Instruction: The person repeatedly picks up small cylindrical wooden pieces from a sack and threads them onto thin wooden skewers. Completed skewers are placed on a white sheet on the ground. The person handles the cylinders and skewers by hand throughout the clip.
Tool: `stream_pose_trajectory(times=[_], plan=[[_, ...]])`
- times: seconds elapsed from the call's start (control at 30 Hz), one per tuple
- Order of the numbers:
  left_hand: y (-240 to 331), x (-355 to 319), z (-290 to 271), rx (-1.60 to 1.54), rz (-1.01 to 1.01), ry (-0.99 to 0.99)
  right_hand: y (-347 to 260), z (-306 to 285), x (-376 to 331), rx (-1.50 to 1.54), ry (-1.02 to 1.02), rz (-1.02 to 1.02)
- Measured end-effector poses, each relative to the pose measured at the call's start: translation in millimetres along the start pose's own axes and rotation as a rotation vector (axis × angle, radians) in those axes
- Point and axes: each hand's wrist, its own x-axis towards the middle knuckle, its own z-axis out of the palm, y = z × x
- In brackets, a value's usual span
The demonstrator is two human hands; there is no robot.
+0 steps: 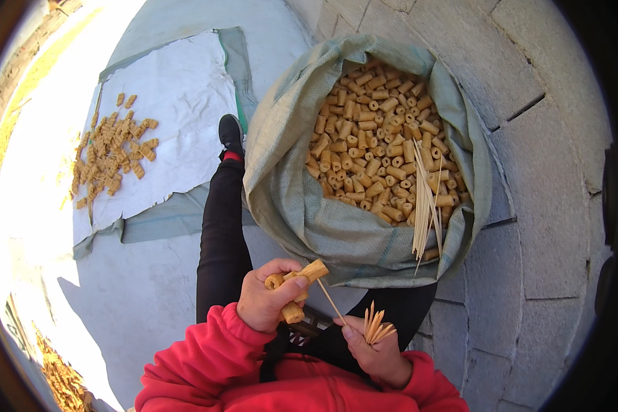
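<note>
My left hand [262, 296] is closed around several short, tan, hollow cylindrical pieces [293, 313]. One longer piece [313, 270] sticks out past its thumb and fingers. In my right hand [376, 355], thumb and fingers pinch a thin wooden skewer [332, 302], slanted up and left with its far end at the longer piece. Whether its tip has entered that piece, I cannot tell. A bundle of pointed skewers [375, 325] also rises from my right hand. Just beyond my hands stands a big open woven sack [288, 199] full of similar tan pieces [371, 137].
Loose long skewers [422, 206] lie over the sack's right side. At the far left, a pile of skewered tan pieces [113, 154] rests on a white sheet [185, 103]. My left leg [221, 240] stretches between sheet and sack. Grey stone paving [549, 226] lies at the right.
</note>
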Motion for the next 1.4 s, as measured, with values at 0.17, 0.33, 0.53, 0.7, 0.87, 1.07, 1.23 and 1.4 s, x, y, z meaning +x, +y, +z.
stream_pose_trajectory(times=[0.17, 0.33, 0.53, 0.7, 0.87, 1.07, 1.23, 1.4], plan=[[2, 1, -7, 0.116, -0.103, -0.110, -9, -8, 9, -0.004, -0.043, -0.036], [-8, -5, 5, 0.082, -0.300, -0.282, -16, 0, 23, 0.053, -0.001, 0.035], [7, 9, -18, -0.073, -0.137, -0.394, -10, -10, 14, 0.126, -0.070, 0.056], [28, 12, -44, -0.009, -0.133, -0.541, -15, -28, 2, 0.032, -0.344, 0.049], [37, 14, -50, 0.236, -0.184, -0.587, -21, -31, 7, -0.025, -0.451, 0.006], [43, 22, -46, 1.130, 0.406, -0.699, -26, -24, 3, -0.208, -0.414, 0.020], [33, 19, -40, 1.134, 0.392, -0.556, -13, -5, -5, -0.221, -0.263, -0.090], [27, 12, -48, 0.319, -0.144, -0.193, -10, -3, -7, -0.220, -0.135, -0.057]])
